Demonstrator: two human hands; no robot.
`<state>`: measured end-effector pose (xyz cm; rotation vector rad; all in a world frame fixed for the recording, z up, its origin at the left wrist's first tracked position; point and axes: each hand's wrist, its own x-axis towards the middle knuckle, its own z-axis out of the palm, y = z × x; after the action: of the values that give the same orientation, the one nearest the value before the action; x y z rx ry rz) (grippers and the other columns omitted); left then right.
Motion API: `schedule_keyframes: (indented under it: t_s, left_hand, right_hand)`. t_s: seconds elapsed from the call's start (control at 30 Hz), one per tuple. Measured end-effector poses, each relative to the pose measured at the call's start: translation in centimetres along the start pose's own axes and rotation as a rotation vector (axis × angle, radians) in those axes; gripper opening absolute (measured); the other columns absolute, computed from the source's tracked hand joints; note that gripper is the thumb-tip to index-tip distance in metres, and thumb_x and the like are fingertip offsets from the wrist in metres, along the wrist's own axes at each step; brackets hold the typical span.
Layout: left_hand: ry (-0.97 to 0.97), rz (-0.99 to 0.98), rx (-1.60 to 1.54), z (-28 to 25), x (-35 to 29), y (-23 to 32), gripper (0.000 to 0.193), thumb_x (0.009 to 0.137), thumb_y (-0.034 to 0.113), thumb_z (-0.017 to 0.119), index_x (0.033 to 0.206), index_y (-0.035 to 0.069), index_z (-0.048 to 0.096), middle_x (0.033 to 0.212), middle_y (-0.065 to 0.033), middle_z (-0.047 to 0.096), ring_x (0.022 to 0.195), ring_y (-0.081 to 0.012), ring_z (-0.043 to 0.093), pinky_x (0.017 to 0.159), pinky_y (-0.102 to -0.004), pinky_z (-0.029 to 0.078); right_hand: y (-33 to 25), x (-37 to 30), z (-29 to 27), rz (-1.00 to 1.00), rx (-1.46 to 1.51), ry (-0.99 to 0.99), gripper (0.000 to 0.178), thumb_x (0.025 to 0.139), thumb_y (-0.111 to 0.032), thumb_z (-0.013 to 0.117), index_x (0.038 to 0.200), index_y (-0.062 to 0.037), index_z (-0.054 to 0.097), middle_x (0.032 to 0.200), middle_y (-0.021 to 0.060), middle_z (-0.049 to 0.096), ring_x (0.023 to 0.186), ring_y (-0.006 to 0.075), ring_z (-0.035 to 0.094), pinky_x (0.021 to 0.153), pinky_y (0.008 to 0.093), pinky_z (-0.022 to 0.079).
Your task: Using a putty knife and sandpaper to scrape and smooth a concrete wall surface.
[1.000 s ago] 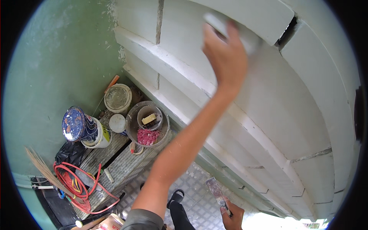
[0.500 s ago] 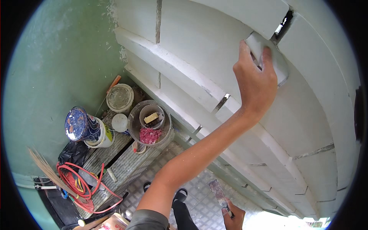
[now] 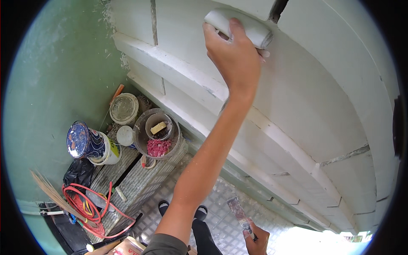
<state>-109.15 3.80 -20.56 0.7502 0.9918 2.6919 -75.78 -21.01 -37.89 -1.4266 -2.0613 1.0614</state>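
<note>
High on the white panelled surface (image 3: 314, 106), my left hand (image 3: 236, 57) presses a white sanding block (image 3: 240, 25), rounded like a folded sheet. Its fingers are closed around the block, and their far side is hidden behind it. The block lies just below a ledge with a dark gap (image 3: 278, 10). Low in the view, my right hand (image 3: 257, 240) grips a putty knife (image 3: 239, 212) by its handle. The blade is smeared with whitish and reddish residue and points up and left, apart from the wall.
On a wooden bench (image 3: 144, 182) at left stand a blue-lidded bucket (image 3: 85, 140), a lidded tub (image 3: 124, 108) and a grey bucket (image 3: 138, 127) holding a pink scrubber. A red hose (image 3: 108, 199) and a broom (image 3: 53, 191) lie nearby. Tiled floor (image 3: 212, 195) runs below.
My left hand has slid the sanding block left and upward along the panel, turning it flatter. The view has shifted slightly. My right hand holds the putty knife much as before.
</note>
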Motion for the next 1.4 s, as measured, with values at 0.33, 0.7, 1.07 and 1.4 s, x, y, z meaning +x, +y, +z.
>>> schedule_keyframes:
  t_s: [0.33,0.7,1.07,1.4]
  left_hand:
    - [0.106,-0.131,-0.128,2.1,-2.5,0.3,0.027,0.106,0.021,0.058,0.097,-0.001,0.045,0.068,-0.0067,0.051,0.052,-0.0175,0.054,0.048,-0.0361,0.042]
    - [0.145,-0.132,-0.246,2.0,-3.5,-0.6,0.023,0.107,0.020,0.053,0.107,-0.002,0.047,0.078,-0.0128,0.063,0.054,-0.0209,0.063,0.050,-0.0332,0.047]
    - [0.038,-0.113,-0.098,2.9,-2.7,0.6,0.024,0.106,0.018,0.053,0.098,-0.002,0.042,0.070,-0.0102,0.054,0.051,-0.0212,0.056,0.048,-0.0369,0.046]
    - [-0.284,-0.558,0.243,-12.7,-17.3,2.6,0.039,0.104,0.028,0.065,0.125,-0.004,0.060,0.112,-0.0079,0.068,0.100,-0.0159,0.065,0.089,-0.0304,0.053]
  right_hand:
    - [-0.3,-0.8,-0.6,0.089,0.008,-0.098,0.037,0.098,-0.022,0.068,0.124,0.0038,0.070,0.085,0.0197,0.071,0.067,0.0189,0.060,0.063,0.0348,0.049]
    - [1.2,-3.3,-1.7,0.069,0.024,-0.030,0.040,0.099,-0.026,0.064,0.130,-0.0004,0.068,0.068,0.0150,0.055,0.062,0.0148,0.048,0.058,0.0342,0.044]
    - [1.7,-3.7,-2.1,0.118,0.006,-0.035,0.043,0.097,-0.027,0.066,0.131,-0.0008,0.067,0.066,0.0136,0.052,0.063,0.0151,0.046,0.058,0.0349,0.043]
    - [0.3,-2.9,-3.7,0.114,0.065,0.004,0.054,0.090,-0.010,0.070,0.141,-0.0002,0.060,0.109,0.0252,0.075,0.089,0.0229,0.074,0.087,0.0342,0.056]
